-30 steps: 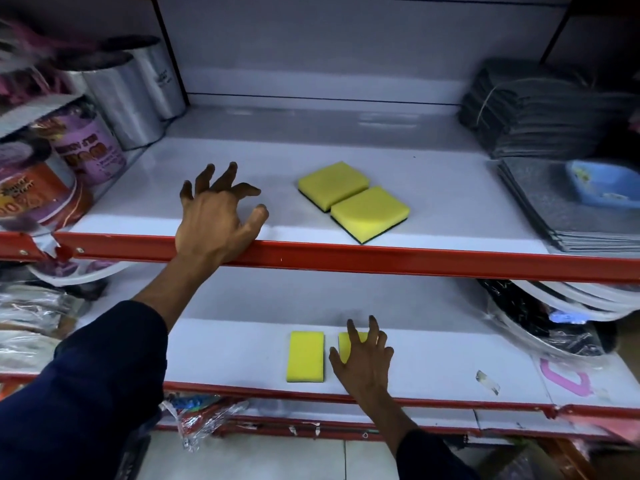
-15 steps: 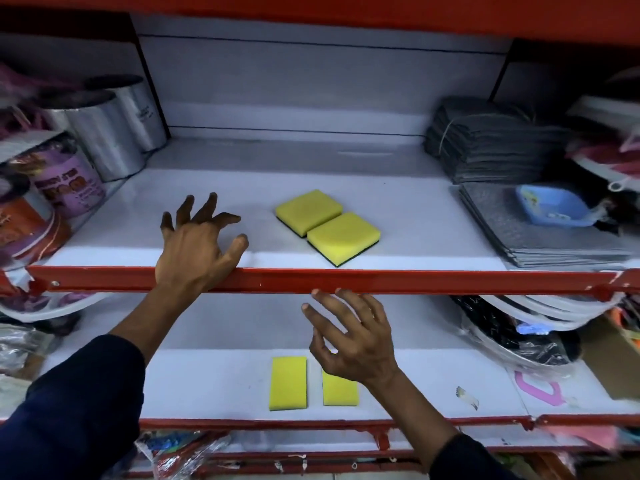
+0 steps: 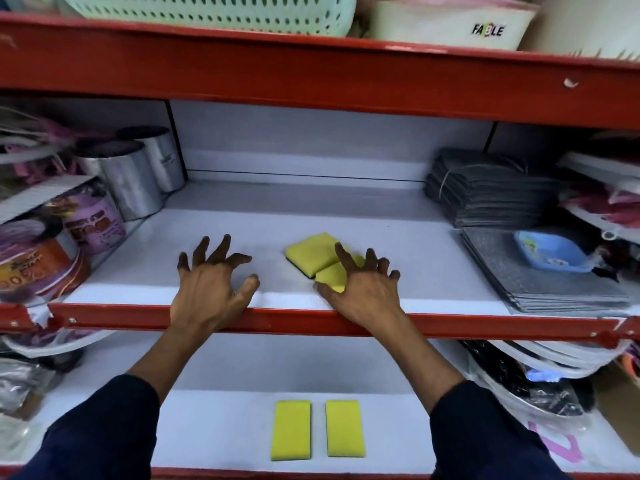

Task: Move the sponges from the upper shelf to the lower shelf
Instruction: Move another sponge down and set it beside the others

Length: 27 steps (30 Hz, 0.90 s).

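Note:
Two yellow sponges with dark undersides lie side by side on the upper shelf [image 3: 433,299]. The far sponge [image 3: 311,251] is fully visible. The near sponge [image 3: 333,276] is partly covered by my right hand [image 3: 363,289], whose spread fingers reach over it without closing on it. My left hand [image 3: 211,285] rests on the shelf's red front edge, fingers spread, holding nothing. On the lower shelf [image 3: 214,427] two more yellow sponges lie flat and parallel, the left one [image 3: 291,430] and the right one [image 3: 345,428].
Silver cans [image 3: 138,174] and labelled tubs [image 3: 93,223] crowd the upper shelf's left. Stacked grey cloths [image 3: 485,192], grey mats [image 3: 540,282] and a blue dish [image 3: 550,252] fill its right. Bagged goods [image 3: 533,379] sit at the lower shelf's right. A green basket [image 3: 214,12] stands above.
My right hand rose from the lower shelf to the upper shelf and now covers the near sponge. The view tilted upward. My left hand stayed on the red edge.

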### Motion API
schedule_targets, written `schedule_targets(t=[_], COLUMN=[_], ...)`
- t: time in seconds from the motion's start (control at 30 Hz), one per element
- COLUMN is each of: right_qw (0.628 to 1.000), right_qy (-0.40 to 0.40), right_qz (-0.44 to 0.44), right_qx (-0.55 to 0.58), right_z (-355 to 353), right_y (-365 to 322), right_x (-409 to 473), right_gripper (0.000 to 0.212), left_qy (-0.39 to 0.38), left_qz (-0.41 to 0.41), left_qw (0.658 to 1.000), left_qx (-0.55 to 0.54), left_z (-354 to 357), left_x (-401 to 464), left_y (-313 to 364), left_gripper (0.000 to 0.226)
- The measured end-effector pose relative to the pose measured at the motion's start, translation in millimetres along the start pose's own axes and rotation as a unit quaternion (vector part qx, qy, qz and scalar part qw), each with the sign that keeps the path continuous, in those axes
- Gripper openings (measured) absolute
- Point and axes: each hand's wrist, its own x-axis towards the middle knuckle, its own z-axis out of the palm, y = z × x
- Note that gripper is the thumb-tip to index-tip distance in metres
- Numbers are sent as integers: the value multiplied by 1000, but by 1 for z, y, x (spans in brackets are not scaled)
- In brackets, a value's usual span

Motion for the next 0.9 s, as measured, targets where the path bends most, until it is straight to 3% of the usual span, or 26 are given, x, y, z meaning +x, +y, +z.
schedule_targets(t=[0.07,0.2,0.33,0.43,0.7,0.9], right_qw=[1000,994,966,934,889,906], right_qy=[4,88,178,201,105,-71], right_qz=[-7,-56,-177,-289,-447,-418], right_qx=[3,14,62,62,6,-2], right_z=[1,-12,-36,-44,-3,62], right_y=[1,8,21,39,90,118], right_x=[1,-7,-32,-55,-96,-120], right_gripper=[78,82,83,79,71,76], left_qy=[-1,0,-3,-6,-6,-8], left_qz=[-2,-2,0,3,8,12], left_qw=[1000,1000,1000,1000,1000,1000], left_qx=[2,6,8,16,21,26], left_z=[1,1,-1,-1,-1,1], left_x=[1,2,0,0,0,0], left_y=[0,0,2,3,3,2], left_gripper=[68,67,68,67,68,66])
